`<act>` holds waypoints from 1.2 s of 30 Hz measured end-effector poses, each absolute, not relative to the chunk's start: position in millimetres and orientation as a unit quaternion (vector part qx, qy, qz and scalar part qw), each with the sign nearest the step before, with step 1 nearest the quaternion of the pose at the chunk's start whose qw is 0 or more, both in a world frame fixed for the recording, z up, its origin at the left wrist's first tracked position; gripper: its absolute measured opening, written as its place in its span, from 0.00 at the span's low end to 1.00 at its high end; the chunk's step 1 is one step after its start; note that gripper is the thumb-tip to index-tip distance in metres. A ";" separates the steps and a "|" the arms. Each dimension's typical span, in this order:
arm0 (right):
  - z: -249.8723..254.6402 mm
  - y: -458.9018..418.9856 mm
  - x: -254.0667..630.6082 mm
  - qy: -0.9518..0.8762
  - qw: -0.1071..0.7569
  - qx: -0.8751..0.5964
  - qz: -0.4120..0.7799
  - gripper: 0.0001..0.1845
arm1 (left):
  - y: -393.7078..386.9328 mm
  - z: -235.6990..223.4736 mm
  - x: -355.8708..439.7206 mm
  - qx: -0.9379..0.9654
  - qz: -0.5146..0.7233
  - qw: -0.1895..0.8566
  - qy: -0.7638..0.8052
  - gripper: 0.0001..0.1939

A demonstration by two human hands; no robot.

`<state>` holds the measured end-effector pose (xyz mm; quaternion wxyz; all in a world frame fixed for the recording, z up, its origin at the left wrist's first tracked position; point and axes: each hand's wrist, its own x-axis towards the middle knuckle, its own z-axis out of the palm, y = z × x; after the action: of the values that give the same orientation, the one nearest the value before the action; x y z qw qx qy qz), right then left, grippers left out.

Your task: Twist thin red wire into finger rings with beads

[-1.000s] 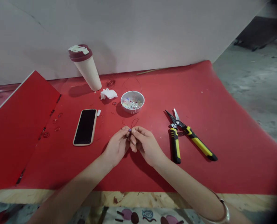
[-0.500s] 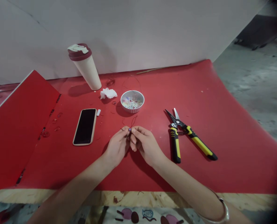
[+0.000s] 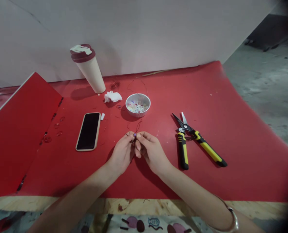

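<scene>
A small purple bead (image 3: 135, 134) sits between the fingertips of both hands, just in front of the bowl. Dark thin cord (image 3: 138, 126) rises from it in loose strands toward the bowl. My left hand (image 3: 123, 149) is closed, thumb and forefinger pinching at the bead's left side. From the right, my right hand (image 3: 151, 149) pinches at the bead and cord, its other fingers curled underneath. Which strand each hand grips is too small to tell. Beyond them stands a perforated metal bowl (image 3: 137, 114) holding several pale beads (image 3: 134, 105).
Yellow-and-black shears (image 3: 186, 129) lie with blades apart on the right of the red tabletop (image 3: 231, 113). To the left are a phone (image 3: 88, 131), a white piece (image 3: 102, 116), crumpled tissue (image 3: 113, 96) and a lidded cup (image 3: 90, 72). A red panel (image 3: 17, 129) slants at far left.
Almost nothing differs. Both hands keep their pinch on the bead and cord, with only a very slight shift of the fingers and the view.
</scene>
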<state>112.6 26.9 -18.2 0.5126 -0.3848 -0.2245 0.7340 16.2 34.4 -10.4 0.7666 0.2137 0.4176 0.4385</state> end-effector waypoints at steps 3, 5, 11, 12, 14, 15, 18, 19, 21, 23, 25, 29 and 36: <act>-17.2 25.9 111.8 -0.225 0.514 -0.391 0.729 0.13 | 34.1 -9.6 16.6 0.208 0.436 0.767 0.422 0.17; -16.5 25.9 111.6 -0.226 0.515 -0.395 0.727 0.13 | 34.1 -10.0 16.3 0.205 0.440 0.769 0.416 0.16; -16.2 27.2 112.2 -0.223 0.516 -0.402 0.723 0.13 | 33.3 -12.1 15.1 0.213 0.449 0.778 0.383 0.18; -16.3 27.2 112.4 -0.223 0.516 -0.403 0.722 0.13 | 33.2 -12.2 15.0 0.214 0.451 0.778 0.382 0.18; -16.5 26.7 112.6 -0.225 0.514 -0.405 0.721 0.13 | 32.8 -12.1 14.9 0.216 0.453 0.774 0.386 0.17; -16.5 26.3 112.5 -0.227 0.513 -0.407 0.721 0.13 | 32.7 -12.0 14.8 0.217 0.454 0.772 0.389 0.16; -16.2 25.1 111.8 -0.231 0.513 -0.409 0.719 0.13 | 32.3 -12.8 14.5 0.216 0.454 0.768 0.397 0.15; -15.9 24.9 111.4 -0.231 0.512 -0.410 0.718 0.13 | 32.3 -13.4 14.5 0.214 0.454 0.768 0.397 0.15; -15.1 25.2 111.1 -0.230 0.512 -0.412 0.718 0.12 | 32.6 -15.1 14.5 0.208 0.457 0.771 0.392 0.15; -14.3 26.2 111.7 -0.230 0.507 -0.408 0.724 0.12 | 33.1 -16.6 14.7 0.199 0.459 0.777 0.382 0.15; -14.2 27.8 113.5 -0.232 0.503 -0.394 0.733 0.13 | 33.9 -17.2 15.0 0.196 0.457 0.784 0.370 0.16; -15.2 30.6 118.6 -0.239 0.498 -0.366 0.749 0.14 | 35.6 -16.5 14.9 0.200 0.456 0.790 0.358 0.14; -12.2 33.1 124.8 -0.268 0.470 -0.366 0.757 0.14 | 36.0 -18.1 11.6 0.218 0.452 0.795 0.340 0.12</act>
<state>124.8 33.1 -12.2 0.4701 -0.3663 -0.2680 0.7570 11.6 36.0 -18.1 0.7951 0.2181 0.3403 0.4522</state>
